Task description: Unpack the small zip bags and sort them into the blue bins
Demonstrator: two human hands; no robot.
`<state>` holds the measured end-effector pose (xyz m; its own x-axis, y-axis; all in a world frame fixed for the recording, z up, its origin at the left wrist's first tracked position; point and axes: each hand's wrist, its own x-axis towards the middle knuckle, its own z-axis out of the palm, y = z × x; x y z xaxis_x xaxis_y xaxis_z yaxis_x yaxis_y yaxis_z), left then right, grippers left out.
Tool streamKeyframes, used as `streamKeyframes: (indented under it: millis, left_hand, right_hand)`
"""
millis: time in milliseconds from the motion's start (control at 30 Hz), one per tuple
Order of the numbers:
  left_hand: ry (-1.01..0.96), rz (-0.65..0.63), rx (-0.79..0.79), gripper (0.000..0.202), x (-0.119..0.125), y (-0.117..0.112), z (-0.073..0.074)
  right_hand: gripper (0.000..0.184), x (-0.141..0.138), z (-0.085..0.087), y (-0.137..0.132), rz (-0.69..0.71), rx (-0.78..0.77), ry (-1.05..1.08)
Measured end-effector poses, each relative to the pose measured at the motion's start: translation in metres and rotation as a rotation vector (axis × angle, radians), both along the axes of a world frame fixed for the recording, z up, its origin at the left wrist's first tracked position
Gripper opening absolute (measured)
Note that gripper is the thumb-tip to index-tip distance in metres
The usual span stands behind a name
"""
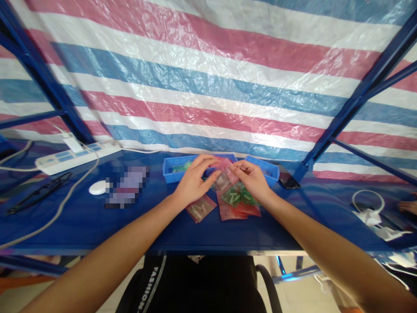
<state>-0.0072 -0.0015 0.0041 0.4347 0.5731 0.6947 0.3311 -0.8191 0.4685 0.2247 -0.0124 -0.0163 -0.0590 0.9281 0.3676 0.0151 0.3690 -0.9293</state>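
Note:
My left hand [194, 180] and my right hand [251, 179] meet over the blue table [137, 226], both pinching a small red translucent bag [225, 174] held between them. Below the hands lie more small bags: a red one [201, 208] to the left, green ones [237, 195] and red ones [237, 211] under my right wrist. Behind the hands stand a blue tray [169, 168] and a second blue tray [269, 167], with green bags in the left one.
A white power strip [76, 155] with cables lies at the back left, beside a white mouse [98, 187] and black glasses [39, 193]. A dark phone [289, 179] lies right of the trays. A white charger and cable [369, 208] sit far right. A striped tarp hangs behind.

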Motion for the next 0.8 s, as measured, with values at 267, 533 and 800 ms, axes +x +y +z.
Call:
streamKeyframes:
  millis: [267, 533, 800]
  left_hand:
    - [0.015, -0.045, -0.123, 0.029, 0.001, 0.000, -0.007]
    - [-0.204, -0.109, -0.376, 0.040, 0.004, 0.010, -0.012]
    - [-0.259, -0.239, -0.600, 0.049, 0.005, 0.018, -0.022]
  right_hand:
    - [0.042, -0.001, 0.001, 0.000, -0.001, -0.041, 0.121]
    - [0.041, 0.000, 0.002, 0.002, -0.073, -0.029, 0.169]
    - [0.039, 0.002, 0.002, 0.003, -0.079, -0.024, 0.225]
